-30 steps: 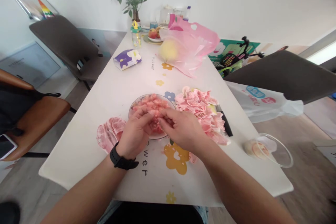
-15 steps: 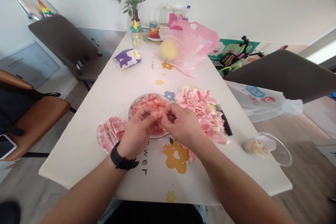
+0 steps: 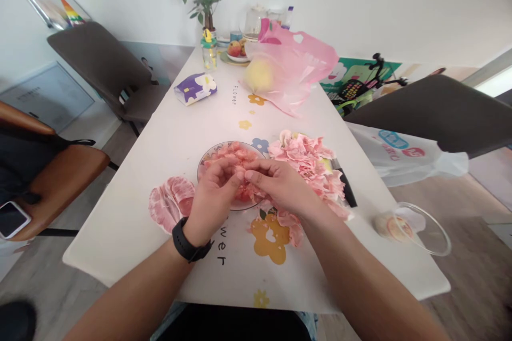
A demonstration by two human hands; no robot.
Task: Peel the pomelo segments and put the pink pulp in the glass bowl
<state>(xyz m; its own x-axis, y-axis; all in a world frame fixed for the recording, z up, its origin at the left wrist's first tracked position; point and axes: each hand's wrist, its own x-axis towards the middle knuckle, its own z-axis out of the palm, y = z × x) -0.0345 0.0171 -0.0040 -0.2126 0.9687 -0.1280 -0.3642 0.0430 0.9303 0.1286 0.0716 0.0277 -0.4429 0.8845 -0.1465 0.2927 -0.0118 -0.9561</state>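
Observation:
My left hand [image 3: 216, 192] and my right hand [image 3: 276, 181] meet over a plate [image 3: 200, 170] heaped with pink pomelo flesh [image 3: 228, 154]. Their thumbs and fingertips are pinched together on a small piece of pomelo [image 3: 240, 169], mostly covered by the fingers. Left of the plate lies a larger unbroken portion of pomelo [image 3: 164, 202], its pale membrane still showing. A pile of torn pink pomelo peel and membrane [image 3: 304, 160] spreads just right of my right hand. From under that pile a black knife handle [image 3: 347, 186] sticks out.
A clear plastic tub [image 3: 416, 229] stands at the right table edge. Further back are a purple tissue pack [image 3: 196, 88], a pink plastic bag [image 3: 296, 64] with a yellow fruit, a bottle [image 3: 209, 53], and a plate of fruit [image 3: 236, 57]. A white bag [image 3: 400, 154] hangs by the right chair.
My fingertips have shifted slightly: the right thumb now extends toward the left thumb, over the pomelo plate. The whole view has moved a little; the objects on the table stay put.

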